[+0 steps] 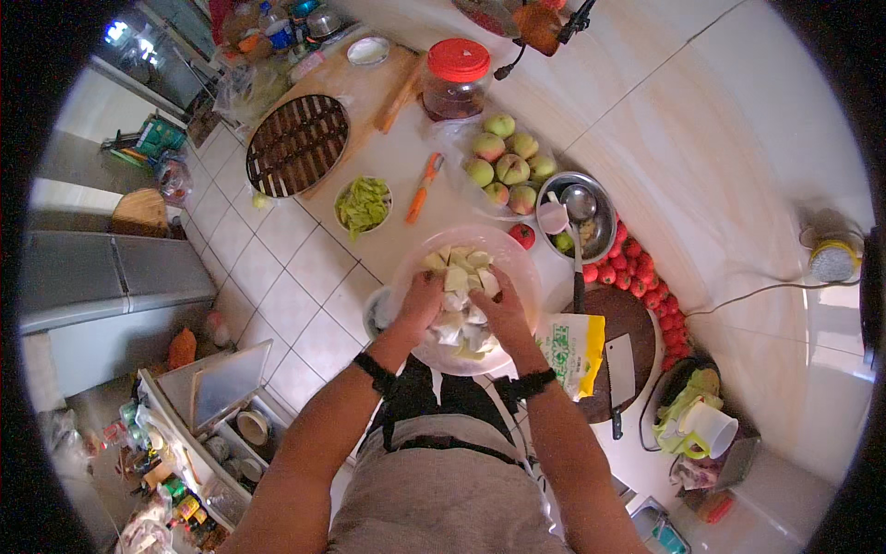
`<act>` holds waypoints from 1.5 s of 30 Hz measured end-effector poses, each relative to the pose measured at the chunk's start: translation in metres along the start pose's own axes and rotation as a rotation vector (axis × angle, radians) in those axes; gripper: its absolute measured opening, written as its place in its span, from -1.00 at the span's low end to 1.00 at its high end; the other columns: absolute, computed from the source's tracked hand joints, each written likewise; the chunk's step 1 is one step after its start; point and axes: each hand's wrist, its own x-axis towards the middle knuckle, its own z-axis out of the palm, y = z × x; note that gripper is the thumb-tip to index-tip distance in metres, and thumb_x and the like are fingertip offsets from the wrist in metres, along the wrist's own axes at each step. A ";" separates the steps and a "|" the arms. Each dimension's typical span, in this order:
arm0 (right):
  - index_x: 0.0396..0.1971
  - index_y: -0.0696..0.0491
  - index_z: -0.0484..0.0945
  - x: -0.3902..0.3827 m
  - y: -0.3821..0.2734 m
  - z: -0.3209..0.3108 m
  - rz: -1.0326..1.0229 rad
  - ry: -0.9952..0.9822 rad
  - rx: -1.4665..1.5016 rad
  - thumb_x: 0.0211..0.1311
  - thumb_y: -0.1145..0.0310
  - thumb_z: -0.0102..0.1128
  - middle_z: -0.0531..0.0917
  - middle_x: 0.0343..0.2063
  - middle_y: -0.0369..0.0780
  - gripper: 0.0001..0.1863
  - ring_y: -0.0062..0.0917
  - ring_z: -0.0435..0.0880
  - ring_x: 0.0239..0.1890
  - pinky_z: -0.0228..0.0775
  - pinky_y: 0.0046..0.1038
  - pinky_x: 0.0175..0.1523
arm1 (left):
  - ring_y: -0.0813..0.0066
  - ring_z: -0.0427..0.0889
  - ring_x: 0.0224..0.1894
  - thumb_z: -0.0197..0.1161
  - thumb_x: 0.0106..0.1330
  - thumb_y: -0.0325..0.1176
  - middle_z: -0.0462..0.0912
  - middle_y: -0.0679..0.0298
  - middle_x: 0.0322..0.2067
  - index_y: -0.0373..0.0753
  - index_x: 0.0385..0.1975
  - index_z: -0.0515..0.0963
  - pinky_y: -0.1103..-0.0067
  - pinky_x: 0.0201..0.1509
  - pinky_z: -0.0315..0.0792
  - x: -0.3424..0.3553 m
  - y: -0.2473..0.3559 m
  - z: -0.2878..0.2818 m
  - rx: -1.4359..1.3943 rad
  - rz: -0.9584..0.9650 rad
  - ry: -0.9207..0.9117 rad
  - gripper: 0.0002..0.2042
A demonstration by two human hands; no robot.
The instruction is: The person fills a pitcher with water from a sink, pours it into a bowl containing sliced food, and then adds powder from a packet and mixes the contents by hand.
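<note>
A translucent pinkish-white bowl (523, 268) in front of my body holds pale cut chunks (468, 268), some with a pale green edge and whiter ones in the middle. Inside its left side, my left hand (423, 300) curls its fingers down among the chunks, and the fingertips are hidden. Opposite it, my right hand (503, 309) closes thumb and fingers around some chunks. Both wrists wear black bands. Just right of the bowl lies a yellow, white and green plastic packet (577, 346). A small bowl of green leaves (363, 205) stands beyond to the left.
An orange-handled peeler or knife (424, 188), a bag of peaches (512, 166) and a red-lidded jar (459, 78) stand farther back. On the right are a steel bowl with a ladle (579, 203), red tomatoes (637, 277) and a cleaver (621, 369) on a round board (609, 309).
</note>
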 end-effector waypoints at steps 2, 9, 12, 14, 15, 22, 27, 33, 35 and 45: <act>0.41 0.10 0.39 -0.006 -0.001 -0.013 -0.122 -0.034 -0.128 0.33 0.26 0.47 0.58 0.24 0.01 -0.29 -0.26 0.57 0.28 0.41 -0.26 0.41 | 0.30 0.65 0.10 0.14 0.56 -0.12 0.57 0.08 0.15 -0.21 0.47 0.22 0.44 0.10 0.61 -0.009 -0.005 0.002 -0.214 0.186 -0.146 -0.42; 0.40 0.15 0.38 -0.035 -0.005 -0.055 -0.289 0.000 -0.554 0.45 0.19 0.32 0.46 0.38 0.08 -0.36 -0.13 0.48 0.39 0.35 -0.25 0.44 | 0.28 0.59 0.24 0.13 0.57 -0.14 0.49 0.09 0.28 -0.29 0.40 0.34 0.36 0.18 0.60 -0.082 0.002 -0.004 0.123 0.471 -0.113 -0.48; 0.43 0.27 0.25 -0.047 -0.022 -0.033 0.037 0.026 -0.503 0.40 0.17 0.36 0.48 0.31 0.21 -0.23 -0.05 0.52 0.36 0.40 -0.19 0.40 | 0.26 0.57 0.25 0.13 0.57 -0.16 0.49 0.06 0.27 -0.35 0.36 0.36 0.29 0.18 0.59 -0.101 0.013 0.009 -0.124 0.178 0.011 -0.50; 0.45 0.25 0.21 -0.033 0.001 -0.022 0.042 0.086 -0.504 0.39 0.15 0.37 0.51 0.29 0.21 -0.19 -0.03 0.53 0.35 0.42 -0.18 0.38 | 0.22 0.55 0.26 0.13 0.57 -0.10 0.48 0.04 0.26 -0.32 0.35 0.36 0.27 0.17 0.58 -0.077 0.006 0.014 -0.250 0.124 -0.075 -0.49; 0.47 0.24 0.17 -0.021 0.017 -0.020 0.042 0.138 -0.507 0.37 0.14 0.38 0.53 0.26 0.21 -0.15 0.00 0.55 0.33 0.44 -0.16 0.36 | 0.22 0.55 0.26 0.13 0.57 -0.10 0.48 0.04 0.26 -0.32 0.35 0.36 0.27 0.17 0.58 -0.055 -0.006 0.011 -0.250 0.127 -0.072 -0.49; 0.45 0.23 0.12 0.000 0.042 -0.005 -0.167 0.281 -0.603 0.31 0.15 0.44 0.63 0.17 0.09 -0.10 -0.08 0.68 0.17 0.53 -0.18 0.26 | 0.23 0.64 0.11 0.18 0.51 0.14 0.56 0.11 0.19 -0.18 0.41 0.34 0.25 0.04 0.62 -0.024 0.004 0.031 -0.021 -0.094 0.136 -0.35; 0.38 0.24 0.27 -0.008 0.028 -0.009 -0.067 0.036 -0.097 0.34 0.24 0.42 0.64 0.17 -0.03 -0.25 -0.30 0.67 0.15 0.51 -0.32 0.27 | 0.28 0.64 0.09 0.13 0.54 0.17 0.59 0.17 0.16 -0.29 0.36 0.40 0.33 0.04 0.60 -0.021 0.005 0.017 -0.353 -0.090 -0.146 -0.34; 0.40 0.24 0.36 -0.039 0.017 -0.038 -0.143 -0.080 -0.192 0.42 0.42 0.28 0.62 0.10 -0.16 -0.39 -0.48 0.58 0.13 0.44 -0.42 0.26 | 0.43 0.61 0.11 0.12 0.57 -0.16 0.63 0.17 0.13 -0.30 0.30 0.48 0.45 0.22 0.51 -0.065 0.028 0.006 0.166 0.267 -0.253 -0.56; 0.38 0.21 0.42 -0.041 0.008 -0.045 -0.206 -0.098 -0.278 0.44 0.43 0.26 0.63 0.07 -0.20 -0.44 -0.51 0.58 0.12 0.44 -0.43 0.26 | 0.29 0.58 0.22 0.05 0.62 -0.18 0.59 0.12 0.19 -0.32 0.33 0.45 0.41 0.34 0.43 -0.080 0.021 0.002 -0.037 0.385 -0.259 -0.56; 0.38 0.02 0.43 0.014 -0.005 -0.040 -0.685 -0.020 -0.971 0.19 0.24 0.47 0.42 0.37 0.12 -0.26 0.22 0.33 0.42 0.21 0.02 0.51 | 0.26 0.57 0.21 0.29 0.47 -0.08 0.51 -0.02 0.27 -0.35 0.38 0.35 0.39 0.26 0.49 -0.035 -0.002 0.011 0.103 0.259 0.158 -0.38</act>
